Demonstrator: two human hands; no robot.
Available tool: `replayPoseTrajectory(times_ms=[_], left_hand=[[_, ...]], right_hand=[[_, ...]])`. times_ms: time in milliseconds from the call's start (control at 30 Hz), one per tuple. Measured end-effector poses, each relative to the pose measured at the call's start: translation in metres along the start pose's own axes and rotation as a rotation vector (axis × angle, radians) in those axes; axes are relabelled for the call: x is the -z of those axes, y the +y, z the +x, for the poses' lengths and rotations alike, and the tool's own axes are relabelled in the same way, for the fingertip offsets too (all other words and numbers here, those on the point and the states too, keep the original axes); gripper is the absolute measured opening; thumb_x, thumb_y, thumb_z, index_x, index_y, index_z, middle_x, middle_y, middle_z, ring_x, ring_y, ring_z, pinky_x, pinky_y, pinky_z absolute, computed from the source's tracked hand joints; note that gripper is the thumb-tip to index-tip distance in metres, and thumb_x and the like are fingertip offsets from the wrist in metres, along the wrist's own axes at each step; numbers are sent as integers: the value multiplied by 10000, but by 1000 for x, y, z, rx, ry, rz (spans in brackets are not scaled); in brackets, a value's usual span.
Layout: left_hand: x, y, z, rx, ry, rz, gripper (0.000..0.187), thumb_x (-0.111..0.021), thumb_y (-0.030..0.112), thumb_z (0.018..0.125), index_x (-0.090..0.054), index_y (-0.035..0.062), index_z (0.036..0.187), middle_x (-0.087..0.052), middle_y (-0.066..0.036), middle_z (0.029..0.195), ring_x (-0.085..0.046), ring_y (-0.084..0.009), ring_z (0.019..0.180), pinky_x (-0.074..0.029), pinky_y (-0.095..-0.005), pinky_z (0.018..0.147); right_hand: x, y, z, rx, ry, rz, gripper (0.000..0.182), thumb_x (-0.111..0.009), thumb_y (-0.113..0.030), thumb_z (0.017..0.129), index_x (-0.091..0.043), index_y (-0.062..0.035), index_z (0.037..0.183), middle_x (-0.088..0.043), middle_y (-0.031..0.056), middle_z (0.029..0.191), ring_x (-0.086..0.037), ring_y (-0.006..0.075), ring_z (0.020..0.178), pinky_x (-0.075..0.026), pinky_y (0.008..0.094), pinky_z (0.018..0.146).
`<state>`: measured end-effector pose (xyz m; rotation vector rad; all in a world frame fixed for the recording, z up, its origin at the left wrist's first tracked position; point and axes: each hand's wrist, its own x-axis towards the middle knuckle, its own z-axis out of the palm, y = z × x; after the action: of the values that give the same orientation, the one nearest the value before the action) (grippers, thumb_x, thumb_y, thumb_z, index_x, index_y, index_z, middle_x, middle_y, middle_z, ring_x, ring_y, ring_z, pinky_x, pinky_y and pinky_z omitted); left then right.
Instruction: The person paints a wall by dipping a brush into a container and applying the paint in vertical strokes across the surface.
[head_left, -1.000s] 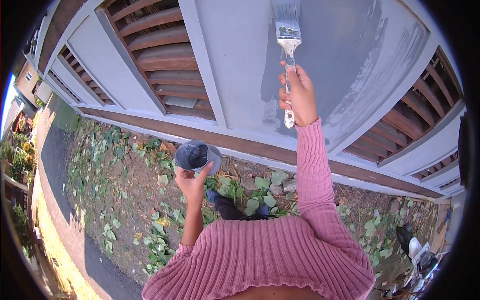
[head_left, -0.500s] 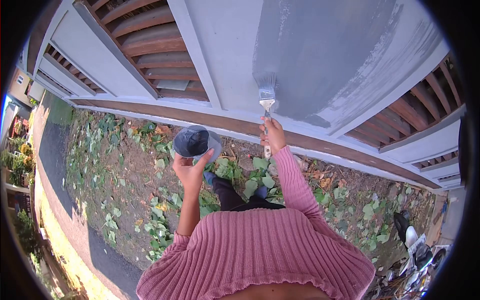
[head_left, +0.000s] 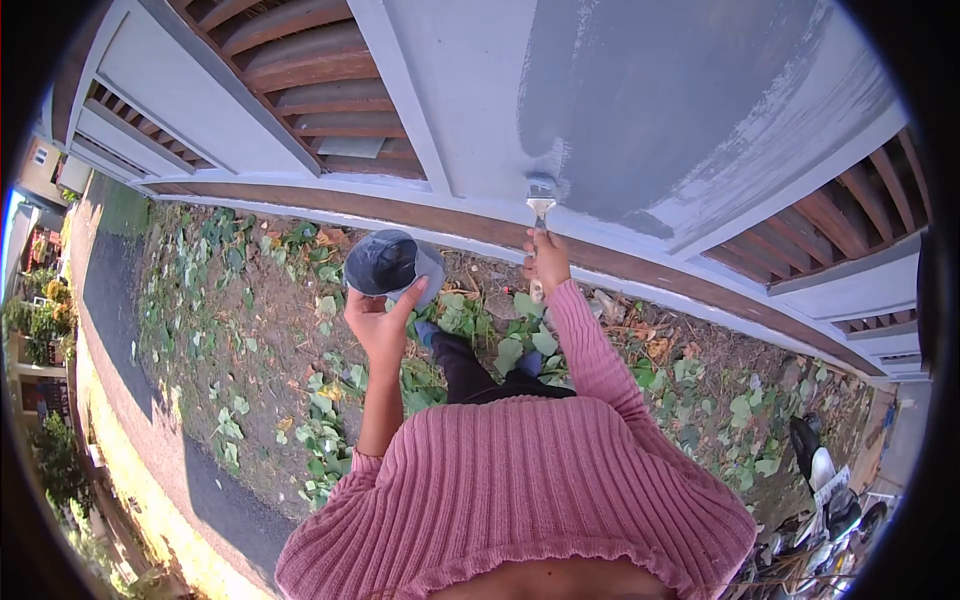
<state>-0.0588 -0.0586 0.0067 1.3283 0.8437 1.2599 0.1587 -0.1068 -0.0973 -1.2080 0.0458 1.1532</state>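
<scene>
My right hand (head_left: 547, 260) is wrapped round the handle of a flat paintbrush (head_left: 541, 199). The brush's bristles press on a pale wall panel (head_left: 480, 110), at the lower left edge of a darker grey painted patch (head_left: 640, 100). In my left hand (head_left: 382, 322) is a grey paint cup (head_left: 393, 264), gripped round its side with fingers and thumb. The cup's mouth faces up toward me and its inside looks dark grey; the paint level cannot be made out. The cup is held left of the brush, apart from the wall.
Brown slatted vents (head_left: 325, 90) flank the panel on the left, with more slats (head_left: 830, 225) on the right. A brown band (head_left: 440, 215) runs along the wall's foot. Leafy plants (head_left: 320, 440) cover the soil below. A motorcycle (head_left: 835, 510) stands at lower right, a paved path (head_left: 150, 440) at left.
The brush has moved slightly down the panel, its bristles now looking shorter and pressed against the surface. My left hand still holds the cup in nearly the same place. The view has shifted slightly.
</scene>
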Motion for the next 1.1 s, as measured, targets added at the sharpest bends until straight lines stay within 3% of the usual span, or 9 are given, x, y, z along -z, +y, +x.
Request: replayPoseTrajectory(times_ms=[100, 200, 267, 400, 500, 667, 800, 867, 1100], left_hand=[[1, -3, 3, -33, 7, 36, 409, -722, -59, 622, -550, -16, 990, -612, -98, 948, -588, -144, 839, -476, -263, 721], [3, 0, 2, -48, 19, 46, 410, -723, -58, 623, -549, -17, 992, -611, -95, 953, -588, -144, 836, -476, -264, 724], [4, 0, 1, -29, 20, 28, 425, -724, -72, 617, -554, -24, 1003, -611, -100, 965, -588, -152, 874, -454, -283, 811], [6, -4, 0, -47, 2, 51, 413, -728, -53, 619, -553, -15, 991, -610, -92, 956, -589, -144, 832, -472, -262, 733], [2, -1, -2, 31, 4, 68, 426, -726, -76, 609, -559, -22, 997, -611, -96, 964, -586, -154, 876, -454, -283, 812], [-8, -2, 1, 14, -20, 27, 426, -726, -75, 611, -559, -21, 999, -609, -97, 971, -584, -156, 883, -452, -284, 818], [-18, 0, 2, -8, -35, -6, 426, -722, -82, 609, -559, -24, 998, -607, -97, 976, -582, -152, 883, -453, -285, 815], [-21, -3, 4, -24, -48, -3, 427, -722, -82, 607, -560, -24, 998, -608, -95, 974, -583, -149, 879, -454, -283, 813], [-19, -14, 5, -21, -129, 91, 451, -734, -59, 607, -545, -12, 1013, -606, -90, 972, -579, -151, 890, -449, -277, 802]], right_hand=[[-16, -28, -17, 170, -15, -6, 207, -415, -261, 910, -437, -75, 998, -414, -16, 654, -297, 63, 390, -231, 224, 321], [-29, -51, -45, 270, -75, 6, 210, -411, -265, 915, -436, -73, 996, -406, -17, 658, -297, 53, 389, -235, 214, 312], [-35, -65, -63, 289, -83, 13, 219, -413, -267, 918, -440, -68, 1006, -403, -17, 671, -290, 40, 383, -227, 202, 305], [-43, -95, -108, 370, -175, 19, 239, -394, -255, 927, -450, -59, 1052, -399, -11, 699, -275, 28, 374, -203, 182, 300], [-52, -125, -149, 422, -280, -32, 227, -385, -248, 931, -445, -61, 1043, -395, -13, 680, -298, 25, 386, -226, 187, 308], [-70, -173, -158, 713, -318, -77, 245, -390, -251, 928, -445, -46, 1050, -399, -1, 705, -296, 24, 390, -226, 179, 308], [-61, -162, -115, 655, -319, -58, 232, -386, -251, 929, -448, -55, 1037, -399, -5, 704, -288, 19, 390, -219, 180, 308], [-53, -141, -99, 500, -246, -13, 247, -388, -248, 931, -453, -52, 1067, -385, -11, 705, -261, 16, 394, -206, 166, 310], [-12, -76, -52, 266, -202, 49, 221, -402, -270, 926, -454, -86, 1037, -385, -38, 679, -266, 17, 398, -216, 171, 321]])
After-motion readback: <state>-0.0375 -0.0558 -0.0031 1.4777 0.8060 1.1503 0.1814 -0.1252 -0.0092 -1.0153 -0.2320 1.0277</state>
